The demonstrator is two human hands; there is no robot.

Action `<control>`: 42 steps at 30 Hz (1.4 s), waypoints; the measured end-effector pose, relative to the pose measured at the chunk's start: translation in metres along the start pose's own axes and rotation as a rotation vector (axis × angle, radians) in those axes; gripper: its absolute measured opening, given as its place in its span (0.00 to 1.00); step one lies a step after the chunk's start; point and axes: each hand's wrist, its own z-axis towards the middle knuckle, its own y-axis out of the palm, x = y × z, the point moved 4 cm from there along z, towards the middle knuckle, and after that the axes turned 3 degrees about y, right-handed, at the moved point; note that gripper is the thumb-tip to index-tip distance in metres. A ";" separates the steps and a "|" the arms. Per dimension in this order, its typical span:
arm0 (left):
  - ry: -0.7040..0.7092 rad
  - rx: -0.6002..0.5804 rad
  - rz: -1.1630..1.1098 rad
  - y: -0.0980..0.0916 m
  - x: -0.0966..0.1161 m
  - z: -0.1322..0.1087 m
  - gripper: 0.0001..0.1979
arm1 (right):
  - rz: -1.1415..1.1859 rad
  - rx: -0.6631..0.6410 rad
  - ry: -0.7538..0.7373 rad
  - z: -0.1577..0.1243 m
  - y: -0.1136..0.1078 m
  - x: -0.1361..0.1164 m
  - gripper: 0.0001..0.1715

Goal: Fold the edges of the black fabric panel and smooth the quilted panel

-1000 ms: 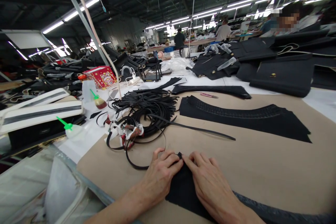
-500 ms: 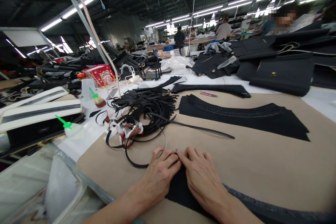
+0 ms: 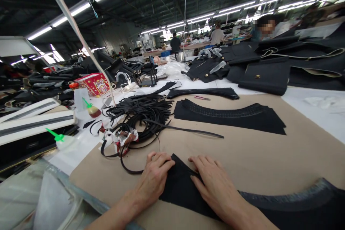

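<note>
A black curved panel [image 3: 180, 187] lies on the brown board in front of me, running from under my hands to the lower right. At its upper left corner, my left hand [image 3: 156, 174] pinches the edge between thumb and fingers. My right hand [image 3: 212, 178] rests across the panel's upper edge with its fingers stretched out and the thumb apart, lying on the black surface. Part of the panel is hidden under the right hand and forearm. Beyond the hands lies another stack of black curved panels [image 3: 226, 116] with a stitched or marked band.
A coil of black strips [image 3: 145, 125] sits left of centre, one loose strip [image 3: 194, 131] reaching right. Pink-handled snips [image 3: 202, 97] lie behind. Two green-tipped bottles stand left, one clear [image 3: 64, 142], one amber [image 3: 93, 110]. Black bags [image 3: 264, 73] are piled back right.
My hands have moved apart; the right hand has drawn back from the panel's corner, so the corner shows. The left hand keeps hold there. The view has shifted to the right.
</note>
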 end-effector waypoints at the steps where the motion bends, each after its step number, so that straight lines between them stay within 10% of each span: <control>1: -0.017 0.032 -0.017 -0.001 0.003 0.003 0.17 | 0.013 0.003 0.005 0.000 -0.001 0.000 0.19; 20: -0.054 -0.353 -0.182 0.020 0.048 0.057 0.17 | 0.179 -0.020 0.054 -0.013 -0.014 0.024 0.08; 42: -0.001 -0.344 -0.119 0.023 0.061 0.029 0.23 | 0.308 -0.030 -0.060 -0.040 -0.014 0.044 0.10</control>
